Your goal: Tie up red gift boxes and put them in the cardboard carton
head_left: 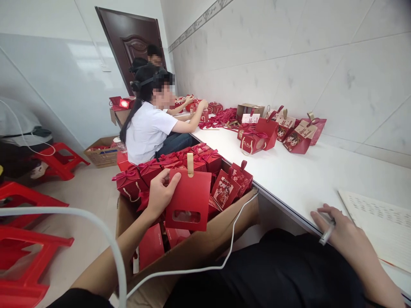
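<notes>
My left hand (161, 193) grips a red gift box (189, 194) by its upper left edge, thumb on the near face. The box has a small window low on that face and a gold ribbon loop at its top. Below and behind it, a large cardboard box (231, 212) is filled with several red gift boxes (226, 189), some with ribbon bows. At the right, my right hand (342, 233) rests at the white table's edge with its fingers curled round a pen (328, 233). Beside that hand lies an open notebook (379, 218) with rows of handwriting.
On the white table (298, 175) stand several red gift boxes (253, 141) and a pile of red ribbons (221, 118). A co-worker (149, 132) sits at the far side, with others behind. Red stools (28, 252) stand at left. A white cable (180, 271) crosses in front.
</notes>
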Demonstrator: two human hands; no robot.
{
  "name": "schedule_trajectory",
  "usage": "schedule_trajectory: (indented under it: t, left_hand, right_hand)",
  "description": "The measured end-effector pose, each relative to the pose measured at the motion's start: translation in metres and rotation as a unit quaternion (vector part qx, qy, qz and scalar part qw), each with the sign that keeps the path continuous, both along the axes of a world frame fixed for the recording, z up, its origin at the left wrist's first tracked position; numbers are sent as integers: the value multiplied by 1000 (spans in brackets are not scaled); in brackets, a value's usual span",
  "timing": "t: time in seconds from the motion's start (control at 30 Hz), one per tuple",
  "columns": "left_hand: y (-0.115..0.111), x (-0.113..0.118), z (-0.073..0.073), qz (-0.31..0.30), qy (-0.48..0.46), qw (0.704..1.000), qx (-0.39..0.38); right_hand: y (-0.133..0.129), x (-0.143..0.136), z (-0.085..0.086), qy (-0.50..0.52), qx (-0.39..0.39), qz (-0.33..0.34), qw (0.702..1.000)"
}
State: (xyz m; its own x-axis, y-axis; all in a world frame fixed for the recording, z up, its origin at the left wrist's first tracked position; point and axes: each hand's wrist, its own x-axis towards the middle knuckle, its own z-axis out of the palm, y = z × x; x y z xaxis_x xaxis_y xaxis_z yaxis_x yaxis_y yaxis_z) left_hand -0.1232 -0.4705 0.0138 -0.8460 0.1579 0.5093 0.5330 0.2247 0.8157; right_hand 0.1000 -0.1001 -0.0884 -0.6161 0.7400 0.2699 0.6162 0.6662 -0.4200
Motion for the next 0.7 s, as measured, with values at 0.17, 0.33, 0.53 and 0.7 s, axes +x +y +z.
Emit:
schedule_trajectory:
  t: [0.17, 0.33, 0.53, 0.7]
  left_hand:
    - [-2, -8, 2, -22, -77, 997, 5]
    - [-3, -20, -4, -12, -182, 982, 48]
    - [-6, -33, -14, -75, -414, 897, 136]
    - [-10, -48, -25, -108, -389, 906, 125]
  right_hand:
    - [-2, 0, 5, -7, -38, -9, 999]
    - [-1, 1, 3, -3, -31, -6, 999]
    - [-5, -2, 8, -14, -54, -22, 998]
    - [-8, -2, 13, -24, -62, -28, 997]
